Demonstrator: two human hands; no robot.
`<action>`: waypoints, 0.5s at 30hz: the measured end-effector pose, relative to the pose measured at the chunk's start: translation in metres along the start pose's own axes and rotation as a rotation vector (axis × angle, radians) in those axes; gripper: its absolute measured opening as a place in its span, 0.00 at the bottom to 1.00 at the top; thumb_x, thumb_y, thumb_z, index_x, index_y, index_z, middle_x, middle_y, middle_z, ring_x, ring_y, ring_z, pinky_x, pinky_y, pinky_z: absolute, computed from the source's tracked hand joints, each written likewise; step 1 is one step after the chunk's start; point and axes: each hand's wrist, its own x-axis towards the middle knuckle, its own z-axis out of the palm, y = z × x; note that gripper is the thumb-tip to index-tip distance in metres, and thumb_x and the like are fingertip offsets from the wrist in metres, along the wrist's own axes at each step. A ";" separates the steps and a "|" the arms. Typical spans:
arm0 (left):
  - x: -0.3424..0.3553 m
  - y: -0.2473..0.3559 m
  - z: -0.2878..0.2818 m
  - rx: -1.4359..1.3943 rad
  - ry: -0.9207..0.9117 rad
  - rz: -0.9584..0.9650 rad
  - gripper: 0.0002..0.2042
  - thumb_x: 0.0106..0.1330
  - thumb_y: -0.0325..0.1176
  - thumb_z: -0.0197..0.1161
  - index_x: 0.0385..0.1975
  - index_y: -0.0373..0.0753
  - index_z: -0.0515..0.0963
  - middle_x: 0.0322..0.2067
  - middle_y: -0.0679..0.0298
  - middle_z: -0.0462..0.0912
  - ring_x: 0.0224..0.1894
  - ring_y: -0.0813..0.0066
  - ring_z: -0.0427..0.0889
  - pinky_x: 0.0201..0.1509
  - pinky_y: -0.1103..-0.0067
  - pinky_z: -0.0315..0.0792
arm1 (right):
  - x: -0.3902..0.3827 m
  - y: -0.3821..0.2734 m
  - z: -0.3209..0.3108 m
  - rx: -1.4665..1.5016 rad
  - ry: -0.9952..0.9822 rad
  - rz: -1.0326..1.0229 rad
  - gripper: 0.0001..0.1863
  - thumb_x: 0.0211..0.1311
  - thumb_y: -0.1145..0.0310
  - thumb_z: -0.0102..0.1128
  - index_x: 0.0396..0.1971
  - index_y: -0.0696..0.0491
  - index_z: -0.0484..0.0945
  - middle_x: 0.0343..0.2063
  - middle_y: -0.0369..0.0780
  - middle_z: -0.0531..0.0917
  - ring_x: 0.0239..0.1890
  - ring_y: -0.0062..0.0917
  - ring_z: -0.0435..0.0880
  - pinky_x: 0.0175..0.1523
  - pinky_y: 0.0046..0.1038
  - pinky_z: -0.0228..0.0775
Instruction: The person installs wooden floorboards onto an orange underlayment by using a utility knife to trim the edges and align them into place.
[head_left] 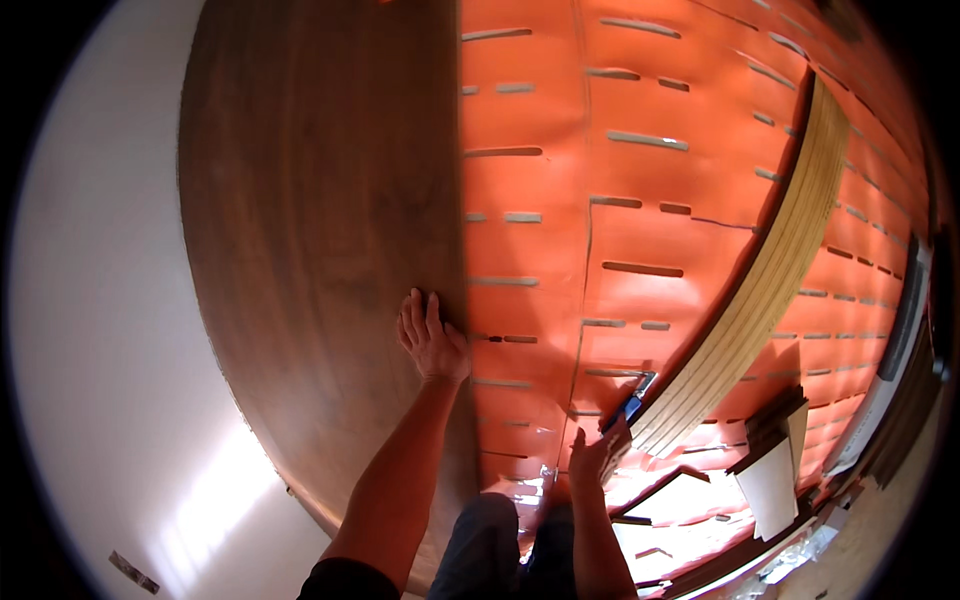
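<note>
The dark brown floorboards (320, 200) spread smooth and faintly grained, with a straight right edge. On that edge, toward its near end, the left hand (433, 338) lies palm down, fingers loosely extended, gripping nothing. Just right of the floorboards, nearer the body, the right hand (590, 460) is partly spread beside a blue-handled tool (628, 408); whether it grasps anything cannot be told. Denim-clad knees (485, 545) stand at the floorboards' near right edge. Farther right of them runs a plank stack (755, 290), its pale, layered edges showing.

Orange underlay (530, 250), cut with rows of short slots, adjoins the floorboards' right edge and passes beneath the stack. A white wall (100, 280) borders their left side, a bright light patch on its lower part. Well right of the floorboards lie dark offcuts (775, 425) and a long grey-white package (880, 385).

The floorboards' far end is cut off; glare and dark fisheye rims obscure the clutter at far right.
</note>
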 end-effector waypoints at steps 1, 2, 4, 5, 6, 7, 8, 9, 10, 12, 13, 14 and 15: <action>0.004 -0.003 0.001 0.007 0.009 -0.002 0.27 0.70 0.35 0.48 0.69 0.36 0.66 0.74 0.48 0.61 0.76 0.47 0.57 0.79 0.50 0.46 | 0.001 0.009 0.002 0.073 -0.001 0.064 0.51 0.56 0.68 0.76 0.74 0.60 0.51 0.57 0.58 0.67 0.60 0.54 0.67 0.66 0.51 0.62; 0.006 -0.003 -0.001 0.007 -0.002 -0.013 0.27 0.69 0.35 0.49 0.69 0.36 0.66 0.74 0.48 0.61 0.76 0.47 0.57 0.79 0.50 0.46 | 0.006 0.008 -0.004 0.147 -0.011 0.121 0.51 0.56 0.68 0.75 0.74 0.61 0.51 0.56 0.58 0.68 0.59 0.55 0.68 0.66 0.52 0.63; 0.009 0.000 -0.002 0.001 -0.016 -0.038 0.28 0.67 0.36 0.51 0.68 0.37 0.68 0.74 0.48 0.61 0.76 0.47 0.58 0.79 0.50 0.46 | 0.012 0.009 -0.007 0.148 0.022 0.137 0.47 0.59 0.66 0.71 0.73 0.62 0.53 0.54 0.61 0.70 0.57 0.57 0.72 0.61 0.49 0.68; 0.010 -0.002 -0.002 0.003 -0.007 -0.034 0.28 0.67 0.37 0.52 0.68 0.37 0.68 0.74 0.48 0.61 0.76 0.47 0.58 0.79 0.50 0.46 | 0.014 0.014 -0.006 0.147 0.021 0.110 0.43 0.58 0.68 0.69 0.70 0.63 0.57 0.54 0.61 0.70 0.56 0.56 0.73 0.61 0.48 0.68; 0.008 -0.006 -0.002 0.002 0.003 -0.027 0.28 0.66 0.37 0.52 0.68 0.37 0.68 0.74 0.48 0.61 0.76 0.46 0.58 0.79 0.50 0.46 | 0.016 0.021 -0.003 0.146 0.025 0.086 0.39 0.57 0.70 0.66 0.67 0.64 0.60 0.54 0.60 0.71 0.55 0.55 0.74 0.61 0.47 0.69; 0.007 -0.007 -0.002 -0.008 0.006 -0.017 0.28 0.66 0.37 0.52 0.68 0.37 0.68 0.74 0.47 0.62 0.76 0.46 0.58 0.79 0.50 0.46 | 0.020 0.021 -0.003 0.210 0.031 0.151 0.31 0.55 0.72 0.64 0.59 0.63 0.67 0.46 0.55 0.74 0.48 0.52 0.76 0.56 0.46 0.71; 0.009 -0.006 -0.004 -0.014 -0.018 -0.031 0.28 0.66 0.37 0.53 0.68 0.38 0.68 0.73 0.47 0.62 0.76 0.46 0.58 0.79 0.50 0.46 | 0.022 0.024 -0.003 0.270 0.037 0.220 0.23 0.53 0.74 0.63 0.51 0.61 0.73 0.37 0.50 0.77 0.41 0.48 0.78 0.50 0.45 0.73; 0.010 -0.005 -0.008 -0.018 -0.043 -0.049 0.28 0.66 0.38 0.53 0.67 0.38 0.68 0.73 0.47 0.62 0.76 0.46 0.58 0.79 0.50 0.46 | 0.030 0.051 0.003 0.344 -0.216 0.282 0.17 0.52 0.74 0.62 0.43 0.58 0.75 0.30 0.44 0.75 0.33 0.42 0.77 0.42 0.41 0.73; 0.011 -0.002 -0.012 -0.017 -0.067 -0.065 0.28 0.67 0.38 0.53 0.67 0.38 0.68 0.73 0.47 0.62 0.76 0.46 0.58 0.79 0.49 0.46 | 0.045 0.071 0.007 0.414 -0.477 0.339 0.10 0.52 0.74 0.62 0.35 0.56 0.77 0.22 0.38 0.74 0.25 0.36 0.77 0.34 0.37 0.72; 0.006 -0.006 -0.016 0.001 -0.032 -0.058 0.27 0.69 0.40 0.50 0.67 0.37 0.67 0.72 0.46 0.63 0.74 0.45 0.60 0.78 0.48 0.49 | 0.063 0.022 -0.035 0.816 -0.455 0.965 0.06 0.62 0.71 0.61 0.28 0.51 0.72 0.17 0.33 0.71 0.14 0.20 0.70 0.18 0.24 0.59; 0.010 -0.001 -0.013 -0.011 -0.013 -0.039 0.27 0.70 0.41 0.48 0.68 0.37 0.66 0.72 0.46 0.63 0.74 0.44 0.61 0.77 0.47 0.50 | 0.077 0.038 -0.035 0.918 -0.442 0.726 0.05 0.63 0.71 0.61 0.31 0.52 0.73 0.21 0.35 0.73 0.19 0.23 0.74 0.23 0.28 0.66; 0.006 -0.004 -0.013 -0.006 0.005 -0.038 0.27 0.70 0.41 0.48 0.67 0.37 0.67 0.71 0.46 0.64 0.73 0.43 0.62 0.77 0.47 0.50 | 0.082 0.020 -0.054 0.994 -0.459 0.497 0.05 0.64 0.71 0.61 0.34 0.52 0.73 0.25 0.38 0.75 0.24 0.26 0.78 0.28 0.32 0.73; 0.004 -0.008 -0.012 0.002 0.022 -0.036 0.27 0.70 0.42 0.48 0.67 0.37 0.67 0.71 0.45 0.64 0.73 0.43 0.62 0.76 0.46 0.51 | 0.092 0.002 -0.076 1.003 -0.393 0.437 0.05 0.66 0.72 0.59 0.37 0.55 0.73 0.27 0.39 0.77 0.30 0.26 0.80 0.33 0.30 0.76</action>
